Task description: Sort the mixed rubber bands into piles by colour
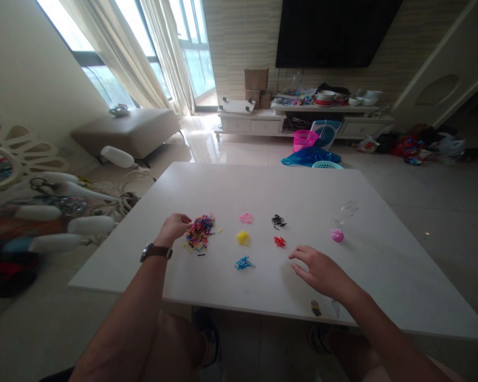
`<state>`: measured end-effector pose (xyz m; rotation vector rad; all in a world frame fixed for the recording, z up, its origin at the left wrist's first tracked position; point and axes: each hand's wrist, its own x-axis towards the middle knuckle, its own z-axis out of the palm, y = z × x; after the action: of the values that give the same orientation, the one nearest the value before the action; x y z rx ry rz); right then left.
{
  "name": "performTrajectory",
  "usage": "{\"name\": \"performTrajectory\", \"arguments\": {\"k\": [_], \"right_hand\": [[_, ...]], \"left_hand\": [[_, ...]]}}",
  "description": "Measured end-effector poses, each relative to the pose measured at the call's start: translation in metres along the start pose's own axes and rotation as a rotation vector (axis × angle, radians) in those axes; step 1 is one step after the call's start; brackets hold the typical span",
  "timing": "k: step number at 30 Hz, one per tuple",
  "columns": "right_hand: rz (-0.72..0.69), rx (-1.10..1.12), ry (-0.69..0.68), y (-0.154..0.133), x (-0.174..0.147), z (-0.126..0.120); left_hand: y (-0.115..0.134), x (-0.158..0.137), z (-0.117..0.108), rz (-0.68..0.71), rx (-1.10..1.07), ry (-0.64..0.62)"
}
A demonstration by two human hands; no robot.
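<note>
My left hand [176, 227], with a watch on its wrist, is at the left edge of a mixed heap of small colourful rubber bands [200, 231]. Its fingers are bent together at the heap; what they pinch, if anything, is too small to make out. Over the table's right half, my right hand [317, 269] hovers with thumb and fingers apart, holding nothing. Nearest to it are red bands [279, 242]. Black bands [278, 220], pink bands [246, 218], yellow bands [242, 238] and blue bands [244, 263] lie in separate small piles.
On the white table [302, 185] are a pink ball-like piece [337, 235], a clear plastic container [349, 208] and a small yellow figure [315, 307] near the front edge. Lamp arms with white shades [91, 225] stand left. Beyond the table is a pink basket [305, 139].
</note>
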<state>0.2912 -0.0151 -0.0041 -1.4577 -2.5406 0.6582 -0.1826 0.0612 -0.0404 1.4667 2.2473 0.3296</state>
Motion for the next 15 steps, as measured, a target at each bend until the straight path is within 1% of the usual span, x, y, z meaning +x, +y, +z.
{"name": "performTrajectory", "arguments": {"k": [6,15], "right_hand": [[0.001,-0.008,-0.03,-0.001,-0.002,0.0],[0.005,0.012,-0.053,-0.003,-0.002,-0.001]], "left_hand": [[0.014,0.0,0.008,-0.02,0.022,-0.041],[0.016,0.002,0.016,-0.03,0.106,0.001]]}}
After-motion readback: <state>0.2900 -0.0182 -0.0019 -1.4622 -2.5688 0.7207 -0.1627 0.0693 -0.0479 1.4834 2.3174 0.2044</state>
